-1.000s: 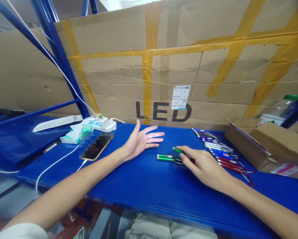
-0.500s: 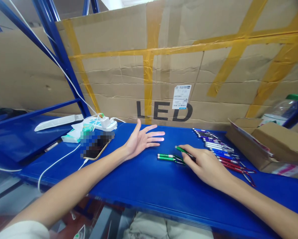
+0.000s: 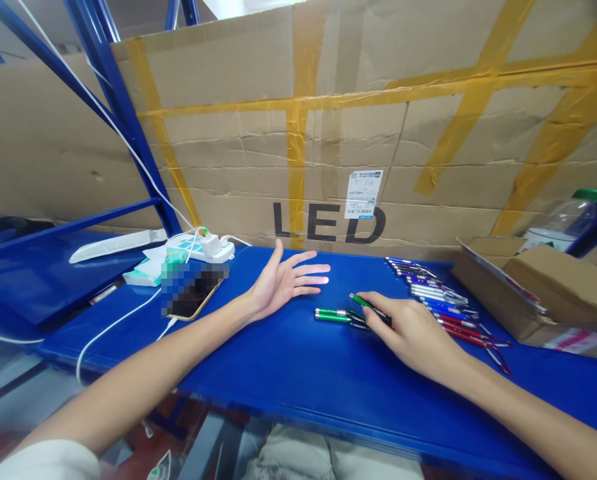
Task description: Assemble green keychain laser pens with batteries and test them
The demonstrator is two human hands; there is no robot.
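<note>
My left hand (image 3: 278, 283) is held up over the blue table, open, with its fingers spread and its palm turned to the right. A bright pinkish-white spot of light falls on its fingers. Between thumb and fingers, my right hand (image 3: 413, 333) grips a slim green flashlight (image 3: 362, 302), whose end points towards the left palm. Just left of that hand, a pair of green flashlights (image 3: 332, 315) with dark clips lies on the table. To its right is a row of similar flashlights (image 3: 436, 291) in purple, black, silver, blue and red, partly hidden behind the hand.
An open cardboard box (image 3: 573, 333) stands on the right, with a green-capped bottle (image 3: 558, 217) behind it. At left lie a phone (image 3: 193, 300), a power strip (image 3: 223, 252) and a white cable (image 3: 111, 327). A large cardboard sheet (image 3: 218, 167) marked LED backs the table.
</note>
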